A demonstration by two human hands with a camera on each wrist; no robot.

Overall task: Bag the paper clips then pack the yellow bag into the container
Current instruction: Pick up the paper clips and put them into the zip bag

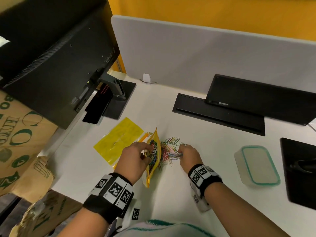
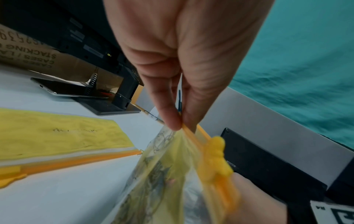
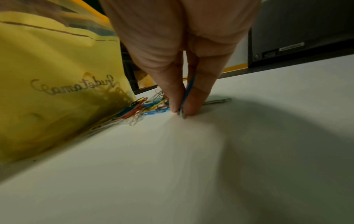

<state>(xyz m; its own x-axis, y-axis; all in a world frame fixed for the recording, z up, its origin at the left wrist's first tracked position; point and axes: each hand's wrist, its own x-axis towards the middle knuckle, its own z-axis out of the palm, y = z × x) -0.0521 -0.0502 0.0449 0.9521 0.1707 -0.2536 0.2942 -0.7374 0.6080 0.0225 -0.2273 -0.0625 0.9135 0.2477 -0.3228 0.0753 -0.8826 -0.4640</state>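
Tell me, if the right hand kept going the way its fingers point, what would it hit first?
The right hand points down; its fingertips already pinch paper clips against the desk, so probably the desk.

I see the yellow bag (image 1: 154, 151) standing on edge on the white desk, its orange zip rim open and pinched at the top, coloured clips already showing through its translucent side. Script lettering runs across its face in the right wrist view. Just right of it, touching its base, the paper clips (image 1: 171, 147) lie in a loose heap of blue, red, green, yellow and silver wire; a few are pinched upright at the heap's right edge. The container (image 1: 257, 165), a frosted rectangular box with a teal-edged lid on, sits well apart to the right.
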